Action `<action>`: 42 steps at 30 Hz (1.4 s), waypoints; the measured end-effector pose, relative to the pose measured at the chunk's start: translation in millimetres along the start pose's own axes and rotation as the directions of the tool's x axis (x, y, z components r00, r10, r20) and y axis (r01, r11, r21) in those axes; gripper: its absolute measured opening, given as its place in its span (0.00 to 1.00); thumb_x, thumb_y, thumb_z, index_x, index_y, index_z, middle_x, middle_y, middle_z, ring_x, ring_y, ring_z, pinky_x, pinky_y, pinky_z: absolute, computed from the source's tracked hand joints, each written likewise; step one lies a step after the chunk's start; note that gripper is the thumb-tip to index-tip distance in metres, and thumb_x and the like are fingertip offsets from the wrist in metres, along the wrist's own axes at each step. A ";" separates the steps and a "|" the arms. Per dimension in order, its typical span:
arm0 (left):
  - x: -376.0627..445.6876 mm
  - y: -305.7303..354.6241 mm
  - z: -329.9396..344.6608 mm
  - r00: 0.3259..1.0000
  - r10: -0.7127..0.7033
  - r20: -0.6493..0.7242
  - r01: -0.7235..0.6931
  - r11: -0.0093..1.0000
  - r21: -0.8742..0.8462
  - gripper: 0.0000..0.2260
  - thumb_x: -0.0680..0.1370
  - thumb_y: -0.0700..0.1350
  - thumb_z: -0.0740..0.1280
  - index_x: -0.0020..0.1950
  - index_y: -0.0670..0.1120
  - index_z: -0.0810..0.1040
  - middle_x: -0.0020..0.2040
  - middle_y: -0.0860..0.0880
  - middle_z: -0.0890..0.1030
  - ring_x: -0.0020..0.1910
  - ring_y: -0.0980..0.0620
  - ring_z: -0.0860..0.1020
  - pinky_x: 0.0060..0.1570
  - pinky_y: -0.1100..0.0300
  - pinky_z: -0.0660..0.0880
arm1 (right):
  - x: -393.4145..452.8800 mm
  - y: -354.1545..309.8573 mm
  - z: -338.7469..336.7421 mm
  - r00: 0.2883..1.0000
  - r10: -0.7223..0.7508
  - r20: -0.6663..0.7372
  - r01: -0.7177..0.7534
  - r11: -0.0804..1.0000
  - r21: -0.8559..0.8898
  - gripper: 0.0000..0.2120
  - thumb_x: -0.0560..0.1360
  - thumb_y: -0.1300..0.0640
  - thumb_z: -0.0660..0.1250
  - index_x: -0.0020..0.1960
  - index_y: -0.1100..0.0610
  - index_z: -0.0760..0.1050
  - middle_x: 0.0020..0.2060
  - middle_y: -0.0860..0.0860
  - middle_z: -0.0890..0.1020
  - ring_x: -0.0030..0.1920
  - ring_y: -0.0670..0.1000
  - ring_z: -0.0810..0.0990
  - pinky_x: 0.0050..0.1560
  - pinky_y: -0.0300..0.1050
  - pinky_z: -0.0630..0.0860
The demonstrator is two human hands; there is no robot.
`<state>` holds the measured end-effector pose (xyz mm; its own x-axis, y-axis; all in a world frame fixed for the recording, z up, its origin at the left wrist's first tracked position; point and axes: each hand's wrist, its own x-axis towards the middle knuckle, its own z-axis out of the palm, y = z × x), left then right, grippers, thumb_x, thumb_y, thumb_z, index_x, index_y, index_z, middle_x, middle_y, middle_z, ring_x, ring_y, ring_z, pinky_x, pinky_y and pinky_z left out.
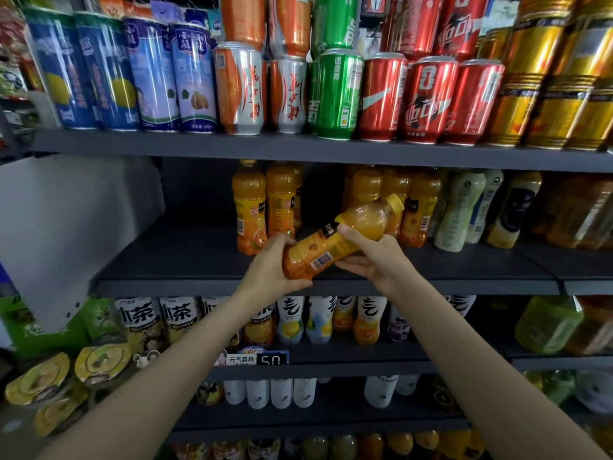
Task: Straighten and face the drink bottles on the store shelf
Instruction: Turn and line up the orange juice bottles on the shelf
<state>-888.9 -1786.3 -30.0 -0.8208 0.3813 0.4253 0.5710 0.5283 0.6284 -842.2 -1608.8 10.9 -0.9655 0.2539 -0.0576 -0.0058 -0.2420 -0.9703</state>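
An orange juice bottle [335,242] with a yellow cap lies tilted in the air in front of the middle shelf [185,260], cap up and to the right, barcode facing me. My left hand [270,265] grips its base end. My right hand [373,257] grips its middle, thumb on top of the label. Behind it, more orange juice bottles [250,207] stand upright on the shelf, two at the left and several at the right [418,210], with a gap between them.
Pale green and dark-labelled bottles [461,210] stand to the right on the same shelf. Cans [335,91] fill the shelf above. Tea and juice bottles [292,320] line the shelf below. The left part of the middle shelf is bare, beside a white panel [76,227].
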 end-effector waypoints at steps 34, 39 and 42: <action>39.7 -75.9 -26.3 0.889 -0.321 -0.328 0.295 0.947 -0.128 0.23 0.73 0.43 0.72 0.64 0.41 0.69 0.61 0.43 0.71 0.59 0.48 0.73 0.57 0.55 0.72 | 101.4 1.8 38.5 0.903 -0.428 0.039 0.286 0.531 -0.797 0.27 0.71 0.58 0.73 0.64 0.63 0.66 0.59 0.59 0.77 0.60 0.58 0.76 0.49 0.37 0.67; 60.3 -80.3 -21.4 0.889 -0.319 -0.329 0.285 0.947 -0.148 0.27 0.73 0.45 0.72 0.67 0.40 0.65 0.63 0.41 0.70 0.61 0.46 0.71 0.54 0.60 0.67 | 122.0 22.3 39.3 0.896 -0.437 -0.076 0.224 0.594 -0.773 0.26 0.71 0.58 0.73 0.64 0.63 0.65 0.58 0.59 0.77 0.60 0.59 0.76 0.55 0.49 0.73; 75.3 -86.3 -15.5 0.880 -0.379 -0.288 0.334 0.923 -0.193 0.28 0.72 0.46 0.73 0.67 0.40 0.66 0.62 0.41 0.72 0.61 0.44 0.72 0.56 0.56 0.69 | 123.8 44.3 28.6 0.932 -0.341 -0.123 0.109 0.588 -0.801 0.26 0.70 0.59 0.74 0.63 0.62 0.66 0.59 0.58 0.76 0.60 0.60 0.75 0.55 0.51 0.72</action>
<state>-1000.2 -1814.9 -42.1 -0.9426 -0.0832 0.3234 0.2495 0.4684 0.8475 -969.4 -1614.9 -32.6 -0.8657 0.4347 0.2482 0.0998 0.6358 -0.7654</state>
